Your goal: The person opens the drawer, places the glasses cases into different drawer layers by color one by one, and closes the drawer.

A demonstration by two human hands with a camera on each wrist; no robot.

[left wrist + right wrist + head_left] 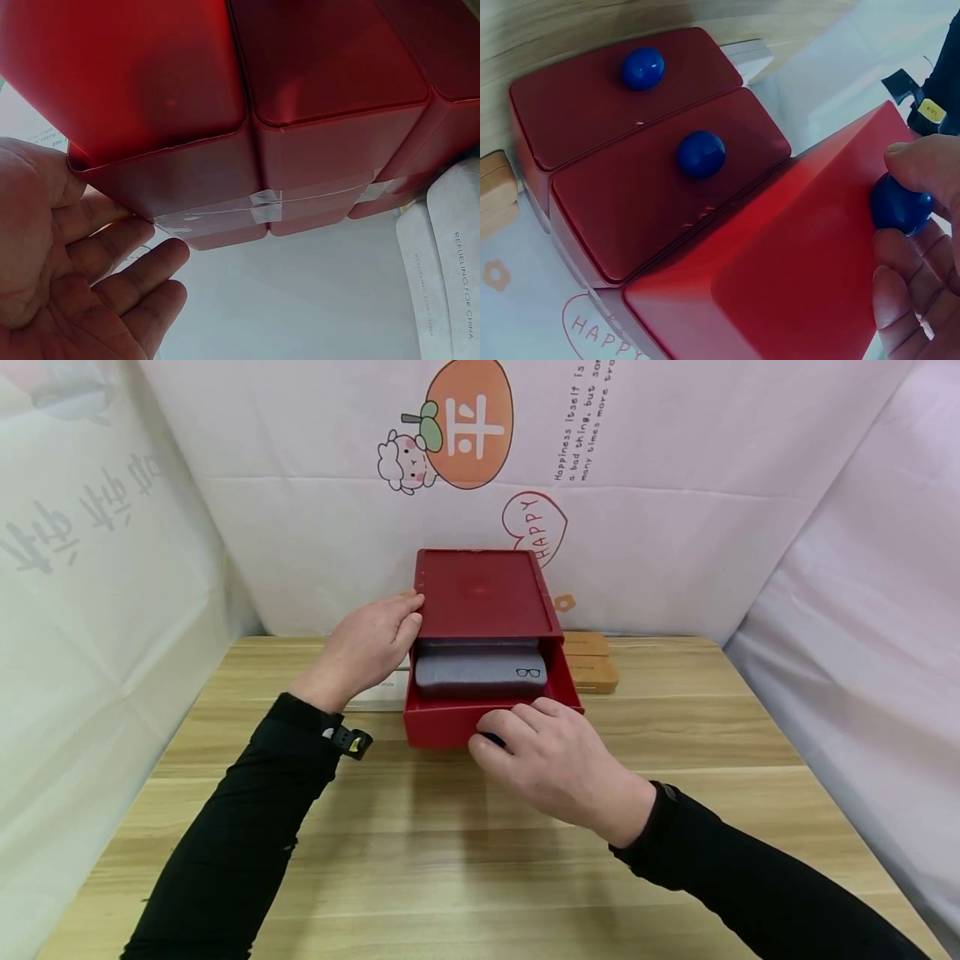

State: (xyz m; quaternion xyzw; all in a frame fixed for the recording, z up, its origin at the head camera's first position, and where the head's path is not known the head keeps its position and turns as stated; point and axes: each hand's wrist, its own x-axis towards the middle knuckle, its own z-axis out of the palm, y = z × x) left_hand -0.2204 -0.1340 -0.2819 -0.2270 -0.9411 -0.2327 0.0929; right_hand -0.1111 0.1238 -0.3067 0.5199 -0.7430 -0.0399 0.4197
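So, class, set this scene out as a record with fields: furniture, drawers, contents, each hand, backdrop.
Furniture: red three-drawer cabinet on a wood-grain tabletop
Top drawer: open
Lower two drawers: closed
Visible contents: gray glasses case with a spectacles drawing
Left hand: touches the cabinet's left side
Right hand: pinches the top drawer's blue knob
Backdrop: white cloth with a red HAPPY heart

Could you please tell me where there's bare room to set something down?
Bare tabletop lies between the sleeves, in front of the red drawer unit, and right of the brown blocks, out to the right curtain. It is crowded around the unit: left hand and white package on its left, brown blocks on its right, right hand on a blue knob.
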